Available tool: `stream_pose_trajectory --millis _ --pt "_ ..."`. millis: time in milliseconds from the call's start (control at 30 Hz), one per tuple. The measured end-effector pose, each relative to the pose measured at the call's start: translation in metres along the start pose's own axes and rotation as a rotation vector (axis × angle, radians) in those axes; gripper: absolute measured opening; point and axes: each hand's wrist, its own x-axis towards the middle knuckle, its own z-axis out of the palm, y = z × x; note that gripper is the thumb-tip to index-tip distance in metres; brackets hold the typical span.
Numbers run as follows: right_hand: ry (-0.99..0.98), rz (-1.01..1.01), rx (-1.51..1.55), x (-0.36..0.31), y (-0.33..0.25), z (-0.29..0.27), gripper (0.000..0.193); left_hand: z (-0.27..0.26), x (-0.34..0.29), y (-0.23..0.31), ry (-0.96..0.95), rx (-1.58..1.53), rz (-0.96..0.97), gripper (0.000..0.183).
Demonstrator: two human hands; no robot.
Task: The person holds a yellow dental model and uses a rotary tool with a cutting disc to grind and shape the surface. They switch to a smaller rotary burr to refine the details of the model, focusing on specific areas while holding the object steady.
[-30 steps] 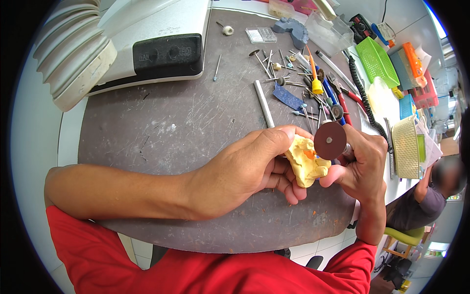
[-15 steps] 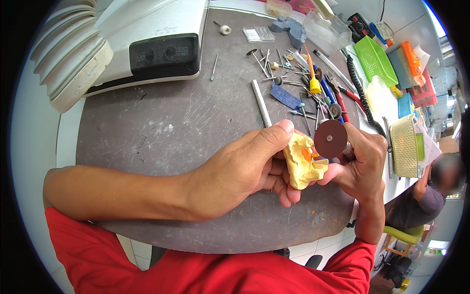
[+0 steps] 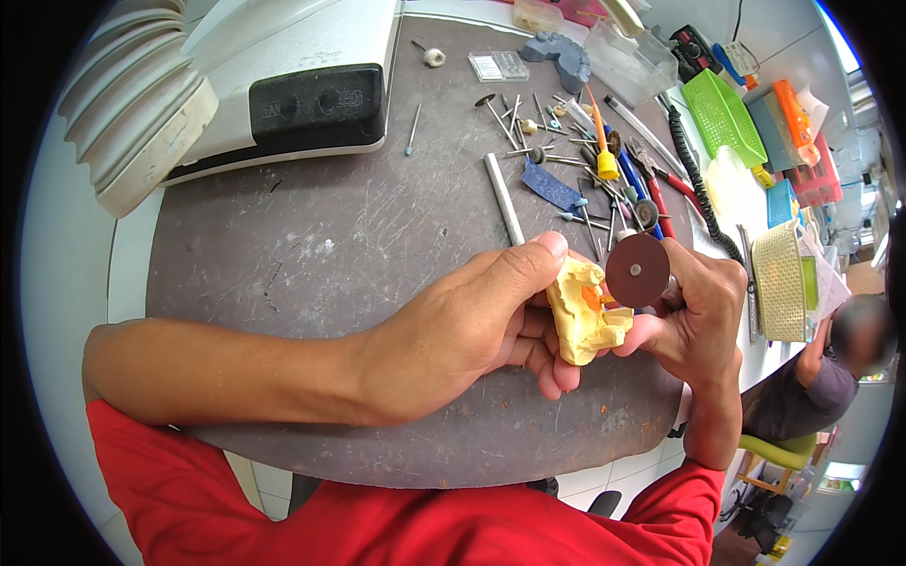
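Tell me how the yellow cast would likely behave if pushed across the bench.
The yellow cast is probably stiff, showing no bend in the left hand. Its narrow prongs might chip if knocked. Its uneven outline suggests rocking, not rolling.

This looks like a dental workshop: rotary bits (image 3: 538,154), pliers (image 3: 664,203) and a grey dental cast (image 3: 566,62) lie on the scratched worktop (image 3: 377,217), a ribbed hose (image 3: 137,104) reaches its far left corner, and a yellow dental model (image 3: 574,330) is held above it.

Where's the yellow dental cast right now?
In the head view, the yellow dental cast is right of centre, held in the left hand, just left of and below the reddish-brown disc tool in the right hand.
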Motion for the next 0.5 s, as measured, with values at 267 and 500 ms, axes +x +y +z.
stream_pose_trajectory --millis 267,500 --pt "-0.004 -0.003 -0.008 0.0006 -0.0016 0.0000 0.067 -0.0027 0.0002 -0.0022 -0.034 -0.008 0.015 0.057" --pt "0.039 0.022 0.006 0.0009 0.0011 -0.0045 0.069 0.0042 -0.0031 0.0008 -0.028 0.089 0.107 0.057"
